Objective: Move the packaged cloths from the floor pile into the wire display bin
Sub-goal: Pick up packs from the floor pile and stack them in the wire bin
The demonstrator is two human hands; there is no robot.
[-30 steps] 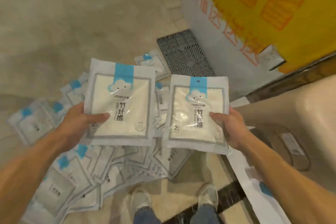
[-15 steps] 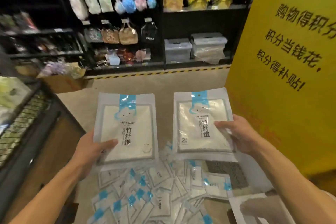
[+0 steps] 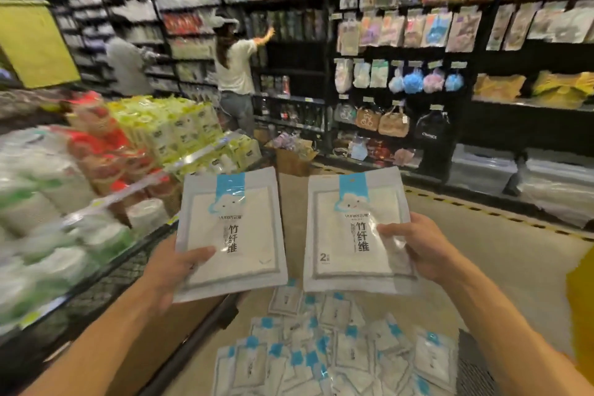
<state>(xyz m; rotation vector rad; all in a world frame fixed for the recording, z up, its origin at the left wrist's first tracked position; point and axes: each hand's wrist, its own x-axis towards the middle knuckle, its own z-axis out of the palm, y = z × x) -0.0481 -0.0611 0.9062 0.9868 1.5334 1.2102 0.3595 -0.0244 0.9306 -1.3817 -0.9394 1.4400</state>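
Observation:
My left hand [image 3: 167,270] grips one packaged cloth [image 3: 238,235], white with a blue cloud tab, by its lower left edge, thumb on the front. My right hand [image 3: 424,247] grips a second packaged cloth [image 3: 347,235] by its right edge. Both packs are held upright, side by side, in front of me. Below them on the floor lies the pile of packaged cloths [image 3: 337,354]. The wire display bin [image 3: 106,280] runs along the left, its black mesh side just left of my left hand.
Stacks of wrapped tissue packs [image 3: 160,125] fill the left display. A person [image 3: 234,71] reaches into black shelving across the aisle. A cardboard box [image 3: 295,157] sits on the floor ahead. A yellow sign edge [image 3: 581,309] stands at right.
The view has lifted from the floor pile to the aisle and swung left. Both packs stay gripped in my hands and now sit higher, beside the wire bin.

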